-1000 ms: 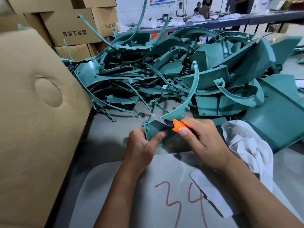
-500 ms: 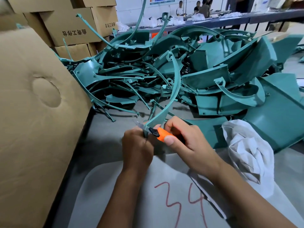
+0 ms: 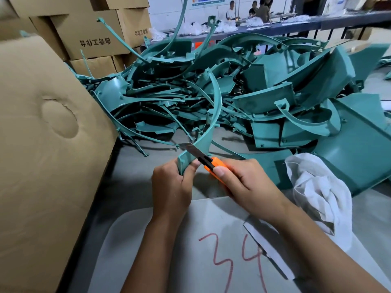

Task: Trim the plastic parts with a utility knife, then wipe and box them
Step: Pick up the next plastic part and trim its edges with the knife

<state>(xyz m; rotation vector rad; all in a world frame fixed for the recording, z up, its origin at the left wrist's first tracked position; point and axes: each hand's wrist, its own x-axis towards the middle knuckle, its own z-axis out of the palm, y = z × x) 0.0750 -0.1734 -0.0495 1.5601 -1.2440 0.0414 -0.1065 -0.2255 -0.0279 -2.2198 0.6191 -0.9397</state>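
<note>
My left hand (image 3: 172, 185) grips the lower end of a curved teal plastic strip (image 3: 213, 115) that arcs upward over the table. In my right hand (image 3: 245, 182) is an orange utility knife (image 3: 213, 163); its extended blade lies across the strip just above my left fingers. Behind them sprawls a big pile of teal plastic parts (image 3: 264, 87). A crumpled white cloth (image 3: 319, 193) lies to the right of my right hand.
A large open cardboard flap (image 3: 42, 144) fills the left side. Stacked cardboard boxes (image 3: 91, 34) stand at the back left. A grey mat marked "34" in red (image 3: 211, 250) lies under my forearms. People sit at a far bench.
The curved strip has turned more upright and shifted left in my left hand. The knife blade has slid along the strip's lower end.
</note>
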